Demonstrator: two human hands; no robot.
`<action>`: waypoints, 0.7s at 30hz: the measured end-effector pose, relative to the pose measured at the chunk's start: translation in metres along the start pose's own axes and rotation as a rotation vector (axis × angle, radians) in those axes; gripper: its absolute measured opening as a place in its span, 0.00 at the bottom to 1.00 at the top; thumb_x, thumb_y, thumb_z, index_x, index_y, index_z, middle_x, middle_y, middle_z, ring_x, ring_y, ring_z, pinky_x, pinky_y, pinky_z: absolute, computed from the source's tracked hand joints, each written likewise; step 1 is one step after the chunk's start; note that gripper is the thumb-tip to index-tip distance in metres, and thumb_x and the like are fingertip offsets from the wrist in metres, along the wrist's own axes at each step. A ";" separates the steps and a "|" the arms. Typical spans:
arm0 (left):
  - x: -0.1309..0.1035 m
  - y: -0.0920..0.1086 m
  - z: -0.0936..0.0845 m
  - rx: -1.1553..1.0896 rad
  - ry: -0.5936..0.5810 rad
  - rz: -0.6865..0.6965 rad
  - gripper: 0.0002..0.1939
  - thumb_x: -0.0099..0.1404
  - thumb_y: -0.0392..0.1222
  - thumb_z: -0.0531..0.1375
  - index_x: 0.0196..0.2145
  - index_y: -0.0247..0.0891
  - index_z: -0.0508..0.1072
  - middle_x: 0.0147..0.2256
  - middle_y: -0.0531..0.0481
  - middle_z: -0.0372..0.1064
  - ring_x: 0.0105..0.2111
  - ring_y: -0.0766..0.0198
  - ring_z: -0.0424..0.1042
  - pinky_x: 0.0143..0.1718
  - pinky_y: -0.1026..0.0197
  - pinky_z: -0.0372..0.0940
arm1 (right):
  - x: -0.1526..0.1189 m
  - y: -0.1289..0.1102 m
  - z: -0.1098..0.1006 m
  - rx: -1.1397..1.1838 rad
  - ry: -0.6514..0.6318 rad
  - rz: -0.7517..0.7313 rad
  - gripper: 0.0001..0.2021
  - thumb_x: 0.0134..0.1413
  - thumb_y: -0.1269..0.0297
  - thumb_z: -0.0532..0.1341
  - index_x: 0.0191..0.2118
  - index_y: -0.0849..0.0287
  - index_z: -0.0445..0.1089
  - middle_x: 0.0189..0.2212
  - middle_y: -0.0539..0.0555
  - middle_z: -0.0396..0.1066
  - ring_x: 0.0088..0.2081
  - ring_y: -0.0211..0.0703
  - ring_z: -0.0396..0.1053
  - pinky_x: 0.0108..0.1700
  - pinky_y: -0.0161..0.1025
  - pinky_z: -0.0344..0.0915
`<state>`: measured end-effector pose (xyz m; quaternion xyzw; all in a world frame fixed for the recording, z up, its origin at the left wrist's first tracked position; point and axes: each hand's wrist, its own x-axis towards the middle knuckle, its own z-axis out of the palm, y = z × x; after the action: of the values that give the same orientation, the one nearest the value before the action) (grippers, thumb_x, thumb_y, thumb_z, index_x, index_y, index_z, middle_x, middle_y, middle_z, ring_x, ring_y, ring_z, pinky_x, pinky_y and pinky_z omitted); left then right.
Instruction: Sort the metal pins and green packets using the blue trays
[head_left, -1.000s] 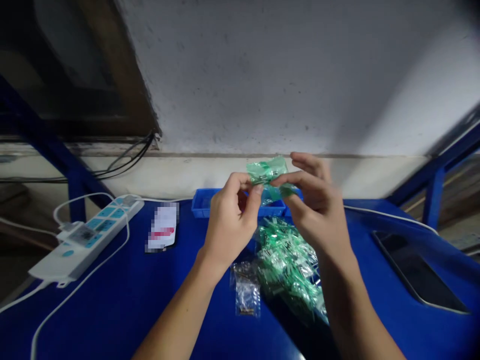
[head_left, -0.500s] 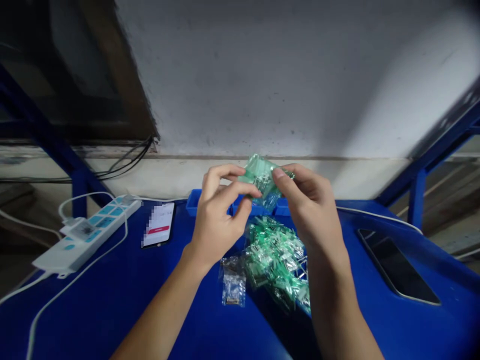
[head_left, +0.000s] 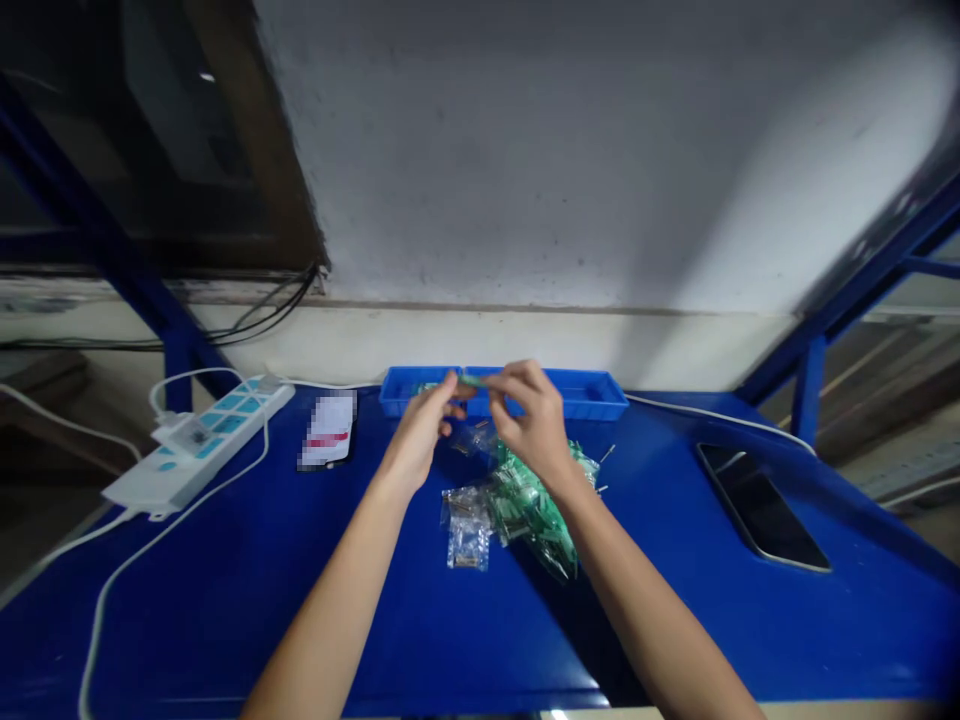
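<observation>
Between my two hands, edge-on and small, is a green plastic packet [head_left: 471, 381]. My left hand [head_left: 421, 432] has its thumb and fingers closed on the packet's left end. Fingers bent in a pinch, my right hand [head_left: 531, 415] grips the other end. Below the right hand lies a pile of green plastic packets [head_left: 529, 505], partly covered by the wrist. Clear bags with small metal parts [head_left: 468, 535] lie left of the pile. Just behind the hands stand blue trays [head_left: 585, 393]; some greenish contents show in the left one.
A white power strip [head_left: 202, 450] with a plugged-in charger and cables lies at the left. Near it is a phone with a lit screen [head_left: 330, 425]. A dark phone [head_left: 761, 505] lies at the right of the blue table [head_left: 300, 570]. Blue frame posts stand on both sides.
The packet, earlier spread face-on, is now seen edge-on. My hands sit lower and farther from the camera. More of the blue trays and clear bags shows.
</observation>
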<state>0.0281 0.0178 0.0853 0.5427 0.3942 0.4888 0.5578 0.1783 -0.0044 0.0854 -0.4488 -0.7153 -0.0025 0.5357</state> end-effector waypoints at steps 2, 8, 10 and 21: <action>0.004 -0.027 -0.006 -0.140 -0.116 -0.212 0.27 0.58 0.64 0.52 0.34 0.35 0.73 0.31 0.45 0.70 0.25 0.66 0.66 0.21 0.66 0.55 | -0.019 0.017 0.011 -0.024 -0.120 -0.032 0.16 0.51 0.75 0.54 0.41 0.55 0.74 0.37 0.55 0.64 0.37 0.42 0.65 0.41 0.42 0.66; 0.005 -0.078 -0.008 0.118 0.128 -0.031 0.17 0.52 0.54 0.62 0.28 0.35 0.70 0.21 0.56 0.60 0.19 0.71 0.59 0.20 0.68 0.51 | -0.064 0.022 0.024 -0.077 -0.277 0.066 0.18 0.48 0.79 0.53 0.42 0.58 0.73 0.39 0.58 0.65 0.41 0.46 0.65 0.44 0.43 0.64; 0.004 -0.084 -0.006 0.165 0.134 0.031 0.15 0.55 0.52 0.61 0.29 0.36 0.70 0.21 0.56 0.60 0.20 0.70 0.59 0.21 0.68 0.53 | -0.068 0.020 0.023 -0.054 -0.282 0.141 0.16 0.49 0.77 0.54 0.41 0.59 0.73 0.39 0.58 0.65 0.42 0.46 0.65 0.46 0.43 0.63; 0.002 -0.101 -0.007 0.249 0.020 0.177 0.10 0.62 0.44 0.56 0.39 0.37 0.68 0.33 0.49 0.66 0.28 0.66 0.66 0.23 0.68 0.62 | -0.064 0.042 0.011 0.454 -0.081 0.789 0.22 0.54 0.47 0.54 0.46 0.60 0.64 0.22 0.50 0.68 0.25 0.40 0.66 0.27 0.35 0.60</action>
<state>0.0340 0.0282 -0.0156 0.6355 0.4080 0.4887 0.4367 0.1985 -0.0146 0.0118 -0.5578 -0.4925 0.3763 0.5520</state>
